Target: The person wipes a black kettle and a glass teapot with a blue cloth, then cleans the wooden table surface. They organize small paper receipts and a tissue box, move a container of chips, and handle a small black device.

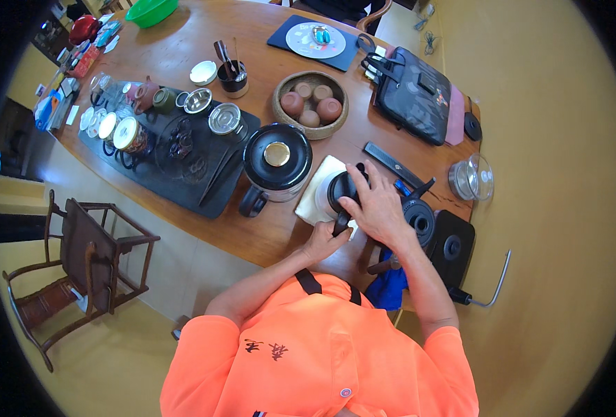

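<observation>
A small glass pot [325,198] with a black lid [343,189] stands on a folded white cloth [313,202] near the table's front edge. My left hand [324,241] is closed round the pot's black handle [341,222]. From the right, my right hand [379,207] lies over the lid, its thumb and fingers curved against it and hiding part of it. Just left of the cloth is a larger glass kettle [278,163] with a black lid and a gold knob. A black gooseneck kettle [417,217] stands close to my right forearm.
The dark tea tray [211,193] at left carries jars, cups and tongs. Behind are a round bowl [279,118] of clay cups, a tool holder [233,82] and a black bag [414,97]. Glass bowls [471,178] sit at the right edge; a wooden chair [85,257] stands left.
</observation>
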Demonstrator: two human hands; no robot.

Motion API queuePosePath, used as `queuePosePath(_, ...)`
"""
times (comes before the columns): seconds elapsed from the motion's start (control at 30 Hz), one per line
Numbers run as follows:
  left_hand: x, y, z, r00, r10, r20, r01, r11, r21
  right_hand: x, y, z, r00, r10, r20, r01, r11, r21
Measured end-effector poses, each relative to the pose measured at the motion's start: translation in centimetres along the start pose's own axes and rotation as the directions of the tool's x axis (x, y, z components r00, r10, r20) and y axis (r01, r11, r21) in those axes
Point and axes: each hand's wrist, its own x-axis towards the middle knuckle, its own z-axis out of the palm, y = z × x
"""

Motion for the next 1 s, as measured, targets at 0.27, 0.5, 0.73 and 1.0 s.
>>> queuePosePath(0.27, 0.0, 0.3, 0.1, 1.000, 0.008, -0.030, -0.008, 1.000, 0.010, 1.7, 1.6, -3.8, 0.860, -0.430, 0.274, 0.469, 0.878, -0.094)
queuePosePath(0.5, 0.0, 0.5, 0.1, 0.999, -0.023, -0.029, 0.022, 1.000, -0.016, 2.1, 1.5, -3.0, 0.898, -0.367, 0.241, 0.405, 0.905, -0.129)
queuePosePath(0.73, -0.1, 0.2, 0.0, 1.000, -0.011, -0.025, 0.011, 1.000, 0.004, 1.5, -0.6, -1.3, 0.988, 0.007, 0.156, 0.045, 0.945, -0.323)
queuePosePath(1.0, 0.0, 0.2, -0.2, 0.999, -0.038, -0.004, 0.038, 0.999, -0.002, 1.6, 0.7, -4.2, 0.971, -0.224, 0.082, 0.236, 0.949, -0.208)
